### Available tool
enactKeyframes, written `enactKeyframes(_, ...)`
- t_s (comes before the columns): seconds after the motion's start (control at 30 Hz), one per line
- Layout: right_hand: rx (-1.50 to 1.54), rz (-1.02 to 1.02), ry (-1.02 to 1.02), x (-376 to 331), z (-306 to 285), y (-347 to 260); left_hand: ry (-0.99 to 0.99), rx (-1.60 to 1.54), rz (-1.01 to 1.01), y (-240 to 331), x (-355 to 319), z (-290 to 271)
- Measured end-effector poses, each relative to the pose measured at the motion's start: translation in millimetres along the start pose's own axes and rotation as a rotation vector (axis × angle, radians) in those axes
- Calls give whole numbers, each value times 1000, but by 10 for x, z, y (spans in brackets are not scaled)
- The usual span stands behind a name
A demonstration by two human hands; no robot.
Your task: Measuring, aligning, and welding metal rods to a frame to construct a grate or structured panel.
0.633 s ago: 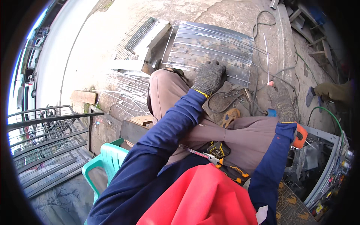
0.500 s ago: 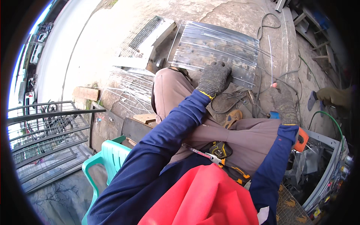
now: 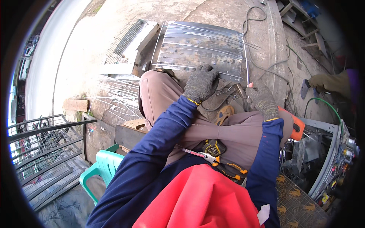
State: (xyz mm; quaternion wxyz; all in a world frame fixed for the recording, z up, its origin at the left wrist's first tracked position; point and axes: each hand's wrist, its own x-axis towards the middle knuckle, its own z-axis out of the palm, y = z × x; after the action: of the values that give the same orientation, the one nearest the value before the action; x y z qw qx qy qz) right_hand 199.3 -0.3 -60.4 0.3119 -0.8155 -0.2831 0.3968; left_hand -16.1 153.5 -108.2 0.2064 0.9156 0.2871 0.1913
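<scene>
I sit over a grey metal sheet (image 3: 201, 49) lying on the concrete, with thin straight rods laid across it. My left hand (image 3: 201, 85), in a grey knit glove, rests on the sheet's near edge above my knee, fingers bent downward; whether it grips anything is hidden. My right hand (image 3: 262, 100), also gloved, is closed at the sheet's near right corner around a small red-tipped piece (image 3: 250, 84), beside a thin upright rod (image 3: 245, 60). A yellow and black tape measure (image 3: 213, 146) lies in my lap.
An orange tool (image 3: 298, 127) sits by my right elbow. Loose wire rods (image 3: 118, 98) lie to the left, past a wooden block (image 3: 76, 104). A green plastic chair (image 3: 102, 171) and metal grating (image 3: 45, 152) stand lower left. Another person's leg (image 3: 327, 81) and a green hose (image 3: 323, 104) are on the right.
My left hand's fingers have curled a little at the sheet's edge. The right hand stays at the near right corner. The view has shifted slightly.
</scene>
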Motion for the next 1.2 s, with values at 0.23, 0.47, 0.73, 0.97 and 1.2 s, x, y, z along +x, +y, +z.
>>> enactKeyframes(0.23, -343, -235, 167, 152, 220, 2, 23, -15, 5, 13, 21, 16)
enactKeyframes(0.47, -165, -30, 129, 414, 152, -173, 9, -49, 95, 26, 3, -4)
enactKeyframes(0.73, -202, -24, 89, 602, 123, -255, 50, -39, 89, 48, 15, 8)
enactKeyframes(0.97, -184, -1, 118, 627, 14, -249, -178, 116, -36, -232, 323, -160)
enactKeyframes(1.2, -230, -88, 178, 705, 37, -226, -224, 159, -25, -171, 367, -199)
